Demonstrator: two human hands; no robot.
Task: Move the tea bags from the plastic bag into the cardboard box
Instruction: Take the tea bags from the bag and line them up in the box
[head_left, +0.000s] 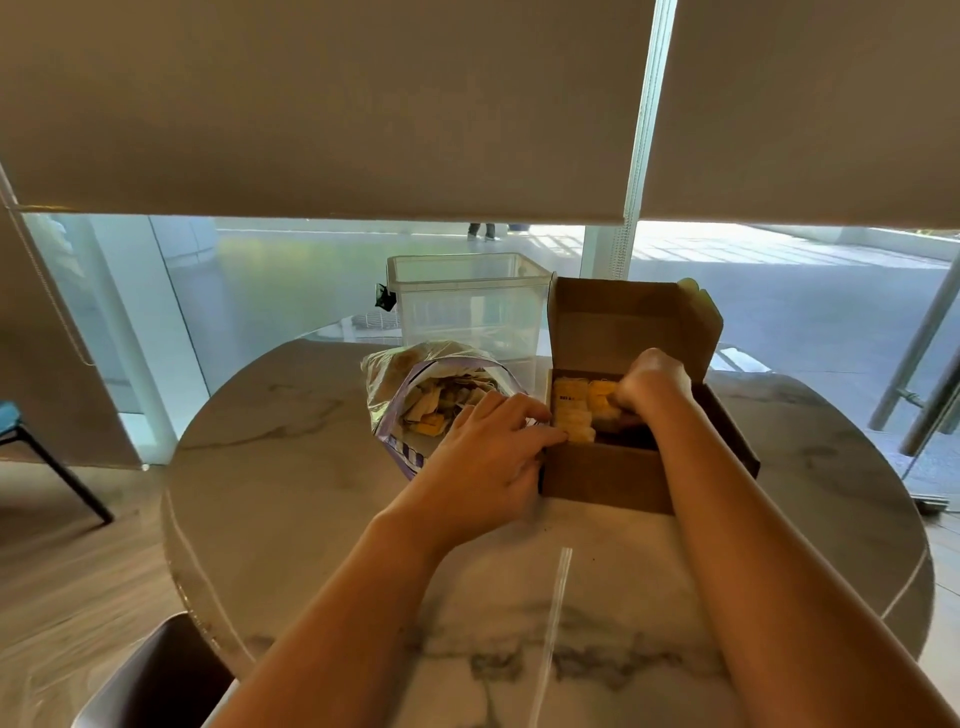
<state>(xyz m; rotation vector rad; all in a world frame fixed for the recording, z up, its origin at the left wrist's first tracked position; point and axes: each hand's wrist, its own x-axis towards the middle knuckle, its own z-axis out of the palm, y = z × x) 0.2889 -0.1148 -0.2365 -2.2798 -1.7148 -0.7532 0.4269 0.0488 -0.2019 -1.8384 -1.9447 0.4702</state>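
Reaching into an open cardboard box (613, 475) on a round marble worktop (291, 467), a person's right hand (652, 387) curls its fingers around yellow tea bags (574, 415) stacked at the left end of the box, the knuckles raised above the rim. The left hand (488, 462) lies against the box's left wall, fingers bent over the near corner and touching the outermost tea bags there; whether it pinches one or only steadies the stack cannot be told. The box lid stands upright behind the hands, its brown inner face turned toward the camera.

Just left of the box, touching the left hand, a clear plastic bag (395, 384) with a purple-striped zip edge lies with its mouth open toward the person. More tea bags (431, 426), yellow tags among pale paper wrappers, remain inside it.

Behind the bag and the box, near the far edge of the worktop, stands a clear plastic container (467, 306) with no lid on it and a dark clip at its left side. A thin clear strip (556, 613) lies on the marble between the forearms. A dark chair back (156, 675) shows at the lower left, and half-lowered roller blinds (311, 104) cover the upper part of the window beyond.
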